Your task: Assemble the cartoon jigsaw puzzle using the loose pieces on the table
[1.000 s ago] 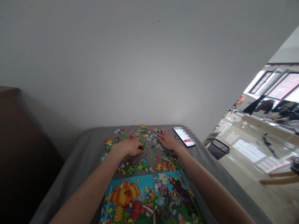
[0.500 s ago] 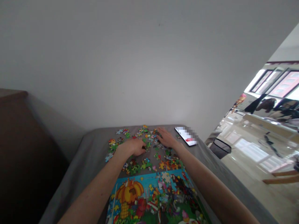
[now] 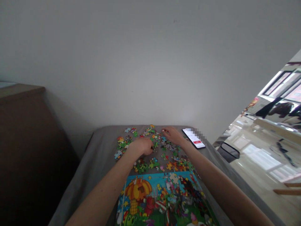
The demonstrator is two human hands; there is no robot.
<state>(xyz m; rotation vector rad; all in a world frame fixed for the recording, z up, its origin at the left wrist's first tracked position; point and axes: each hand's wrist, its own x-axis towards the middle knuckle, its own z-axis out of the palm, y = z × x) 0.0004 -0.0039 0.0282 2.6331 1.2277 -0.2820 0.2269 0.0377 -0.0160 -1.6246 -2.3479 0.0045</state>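
Cardboard jigsaw pieces [image 3: 122, 144] scatter on grey cloth [image 3: 101, 163]; left hand [image 3: 142, 147] curled, grip hidden, right hand [image 3: 172, 135] spread wide.

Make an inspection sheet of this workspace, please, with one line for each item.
Surface: grey cloth covering the table.
Job's things: loose jigsaw pieces scattered in many colours; cartoon jigsaw picture at the near side.
Clutter: smartphone at the far right corner, screen lit.
Hands: left hand curled among the pieces, any held piece hidden; right hand resting on pieces.
Cables: nothing seen.
Surroundings: white wall; dark brown furniture left; black bin and glossy floor right.
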